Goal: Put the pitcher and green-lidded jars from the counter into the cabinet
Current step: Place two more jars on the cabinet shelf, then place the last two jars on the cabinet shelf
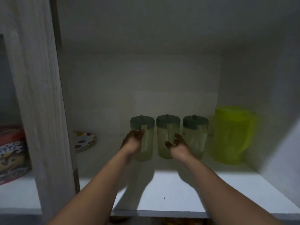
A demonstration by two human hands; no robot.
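We see three jars with green lids standing in a row at the back of the white cabinet shelf (186,192): the left jar (146,140), the middle jar (167,135) and the right jar (197,137), with the yellow-green pitcher (232,135) just beside them on the right. The left hand (133,142) is wrapped around the left jar, and the right hand (178,144) is open with bent fingers, in front of the middle and right jars (we cannot tell if it touches them). A spotted plate (85,141) lies at the far left of the shelf, and a cereal box (13,153) stands in the next part of the cabinet.
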